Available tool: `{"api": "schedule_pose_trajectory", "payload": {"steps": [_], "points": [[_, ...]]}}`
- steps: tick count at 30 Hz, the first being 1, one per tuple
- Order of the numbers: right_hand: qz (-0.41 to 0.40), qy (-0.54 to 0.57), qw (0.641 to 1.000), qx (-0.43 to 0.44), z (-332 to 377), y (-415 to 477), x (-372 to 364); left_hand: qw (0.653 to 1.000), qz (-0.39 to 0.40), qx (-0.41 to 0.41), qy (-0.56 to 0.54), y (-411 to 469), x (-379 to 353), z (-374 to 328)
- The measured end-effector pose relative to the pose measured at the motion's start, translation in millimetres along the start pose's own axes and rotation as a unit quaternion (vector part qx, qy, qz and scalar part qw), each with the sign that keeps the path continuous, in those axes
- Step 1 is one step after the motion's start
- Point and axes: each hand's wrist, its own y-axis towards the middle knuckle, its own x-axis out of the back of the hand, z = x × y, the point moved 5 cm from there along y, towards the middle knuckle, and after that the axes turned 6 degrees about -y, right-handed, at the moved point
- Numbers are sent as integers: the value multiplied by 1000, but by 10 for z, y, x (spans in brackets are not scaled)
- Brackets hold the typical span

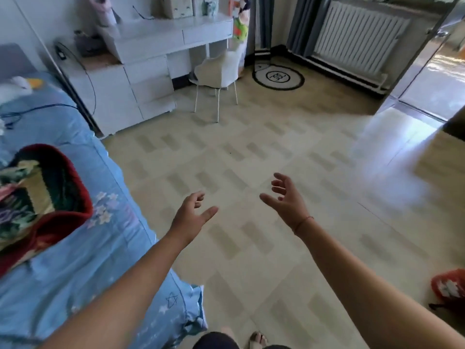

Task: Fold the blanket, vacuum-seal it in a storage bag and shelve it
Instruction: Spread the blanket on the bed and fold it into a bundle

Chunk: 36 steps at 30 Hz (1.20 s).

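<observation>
Left hand (190, 214), right hand (287, 199) both loose, blanket (37, 195) on bed (75, 273)

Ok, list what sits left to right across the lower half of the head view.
Red-bordered floral blanket → left hand → right hand → red white-patterned object at the right edge.

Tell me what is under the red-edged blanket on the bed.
The blanket lies on a light blue flowered bedspread, visible along its near and right edges. Anything directly beneath the blanket is covered and cannot be seen.
</observation>
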Motion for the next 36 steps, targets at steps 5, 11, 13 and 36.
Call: {"api": "schedule_pose_trajectory", "payload": {"steps": [5,11,13,36], "points": [[98,0,995,35,381,1181,-710,994,-90,54,-24,718,511,233],[193,-19,978,76,884,2354,-1835,978,-178,93,-52,1640,1316,514],[230,-20,969,84,1097,2652,-2221,972,-206,100,-55,1914,1646,560],[645,-156,704,252,2822,4030,-7120,673,-608,362,-214,2407,4098,2417]]}}
